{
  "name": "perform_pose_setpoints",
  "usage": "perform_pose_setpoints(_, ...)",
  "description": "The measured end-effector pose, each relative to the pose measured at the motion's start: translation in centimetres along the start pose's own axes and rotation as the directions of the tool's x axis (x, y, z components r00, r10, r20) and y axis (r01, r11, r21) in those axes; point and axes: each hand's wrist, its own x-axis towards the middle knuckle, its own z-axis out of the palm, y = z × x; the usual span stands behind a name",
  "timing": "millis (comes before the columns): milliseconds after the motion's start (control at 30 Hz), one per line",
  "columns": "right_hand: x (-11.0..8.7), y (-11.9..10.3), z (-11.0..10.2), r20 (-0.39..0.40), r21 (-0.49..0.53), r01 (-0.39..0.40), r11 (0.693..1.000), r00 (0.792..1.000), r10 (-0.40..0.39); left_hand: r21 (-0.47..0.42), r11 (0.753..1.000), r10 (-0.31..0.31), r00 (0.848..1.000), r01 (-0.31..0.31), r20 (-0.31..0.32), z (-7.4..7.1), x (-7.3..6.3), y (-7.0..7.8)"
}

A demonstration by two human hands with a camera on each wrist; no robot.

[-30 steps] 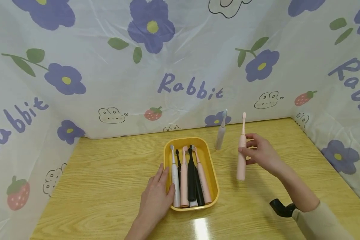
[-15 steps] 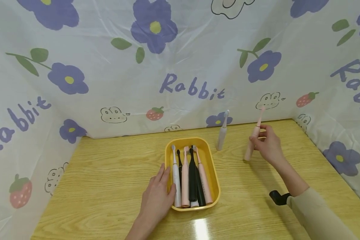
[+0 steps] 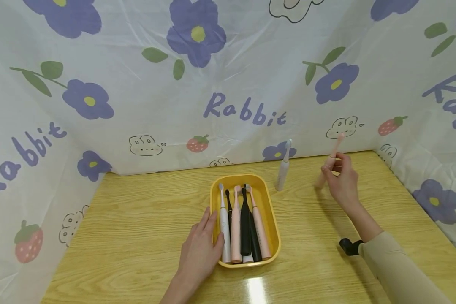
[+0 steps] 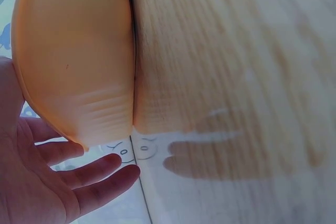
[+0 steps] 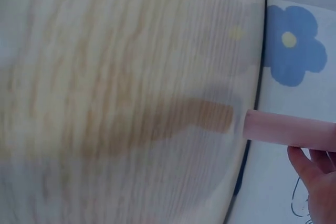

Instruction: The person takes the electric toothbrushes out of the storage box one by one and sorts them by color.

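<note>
My right hand (image 3: 342, 179) pinches a pink electric toothbrush (image 3: 331, 161) by its handle at the back right. Its head points up and leans right, and its base is close over the tabletop, as the right wrist view shows of the handle (image 5: 283, 128). Left of it a white electric toothbrush (image 3: 283, 171) stands upright. My left hand (image 3: 199, 245) rests at the left side of a yellow tray (image 3: 274, 230), thumb over the rim; in the left wrist view its loosely spread fingers (image 4: 97, 174) lie by the outer wall. White, pink and black electric toothbrushes (image 3: 236, 230) lie in the tray.
The wood-grain table (image 3: 144, 228) reaches back to a patterned cloth (image 3: 235, 71) with flowers and "Rabbit" lettering, which also hangs at both sides. A black, rounded object (image 3: 350, 247) shows at my right sleeve (image 3: 399, 270).
My right hand has carried the pink toothbrush right and away from me, tilting it to the right and lowering it towards the table. The left hand and tray stay put.
</note>
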Motion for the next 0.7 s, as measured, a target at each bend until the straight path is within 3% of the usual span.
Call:
perform_pose_setpoints(300,-0.04,0.73,0.06,-0.033,-0.018,-0.007,1.000,0.999,0.006,-0.007,1.000,-0.013,1.000,0.013,0.004,0.06,0.04,0.08)
perform_pose_setpoints(700,-0.33,0.82,-0.15,0.021,-0.009,-0.136,0.991,0.990,0.137,-0.017,1.000,-0.017,1.000,0.017,0.002,0.43,0.12,-0.04)
